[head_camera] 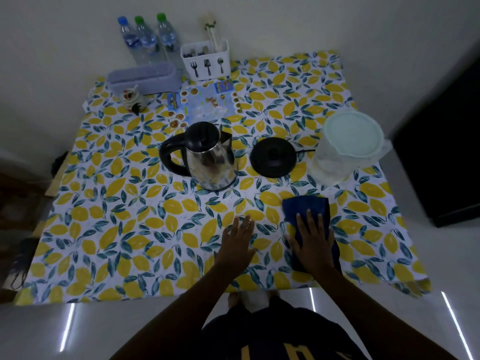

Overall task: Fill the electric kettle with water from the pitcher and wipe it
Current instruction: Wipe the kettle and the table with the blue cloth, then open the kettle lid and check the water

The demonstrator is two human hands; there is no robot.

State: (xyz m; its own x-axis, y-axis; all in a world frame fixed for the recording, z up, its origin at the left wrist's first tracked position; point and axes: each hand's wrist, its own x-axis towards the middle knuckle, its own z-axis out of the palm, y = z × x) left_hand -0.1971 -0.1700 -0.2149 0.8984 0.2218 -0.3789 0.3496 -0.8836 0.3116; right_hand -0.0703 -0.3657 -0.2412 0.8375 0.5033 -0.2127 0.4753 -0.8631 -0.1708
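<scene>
Both bare forearms reach forward and up from the bottom edge of the view, converging slightly toward the middle; the left hand [237,241] lies palm down, fingers straight and loosely spread, pointing away from the body, flat against the table [135,229], holding nothing; the right hand [313,241] sits just beside it, apart from it, also palm down with fingers extended and slightly fanned, pressed flat on a dark blue cloth [306,206]; both wrists are straight, in line with the forearms.
</scene>
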